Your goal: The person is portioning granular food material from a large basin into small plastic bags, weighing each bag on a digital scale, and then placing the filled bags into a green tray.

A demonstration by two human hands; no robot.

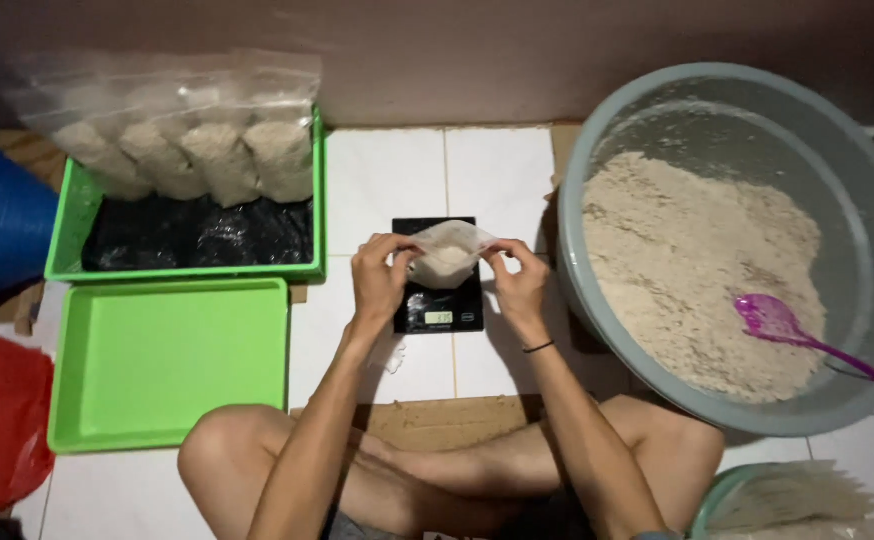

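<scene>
Just one cam here, it's sitting on the person's head and looking pretty much straight down at the tiled floor (497,170), close in, catching both forearms, crossed legs and the wall along the top.

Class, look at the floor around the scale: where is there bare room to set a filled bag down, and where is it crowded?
The near green tray is bare. White tile lies free between the far green tray and the grey basin, beyond the black scale. It is crowded at the scale, where the left hand and right hand hold a small bag; the far tray is packed with bags.
</scene>
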